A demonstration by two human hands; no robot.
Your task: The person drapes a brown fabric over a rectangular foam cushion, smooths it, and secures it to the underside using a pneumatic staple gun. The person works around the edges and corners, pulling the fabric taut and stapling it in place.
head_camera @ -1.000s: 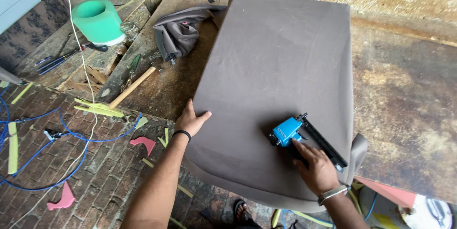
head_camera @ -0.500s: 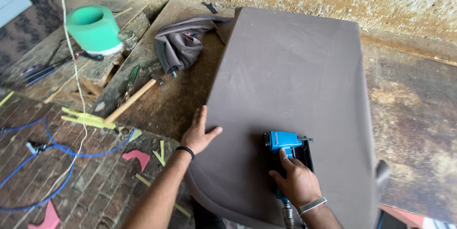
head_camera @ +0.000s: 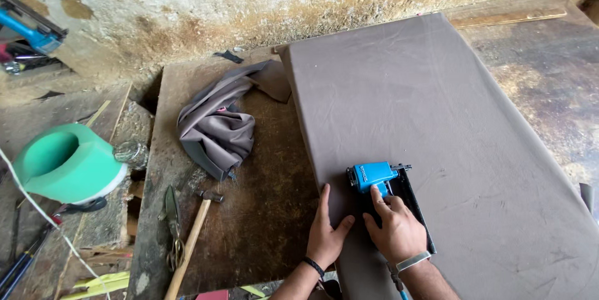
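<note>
Rough plaster closed off the far side of our bench, a worn wooden worktop (head_camera: pixel 249 212) carrying a large panel covered in brown fabric (head_camera: pixel 449 138). Nearest to us, our left hand (head_camera: pixel 327 234) lay flat and open, fingers spread, pressing the cloth at the panel's near left edge and gripping nothing. Just to its right, almost touching, our right hand (head_camera: pixel 394 228) was closed around the blue staple gun (head_camera: pixel 380 184), whose black body ran away from us along that same edge, so the right hand was the one on the tool. Left of the hands lay a hammer (head_camera: pixel 190 237) and shears (head_camera: pixel 171 222); farther off sat a bundle of spare fabric (head_camera: pixel 218 125) and a green foam ring (head_camera: pixel 65 163).
</note>
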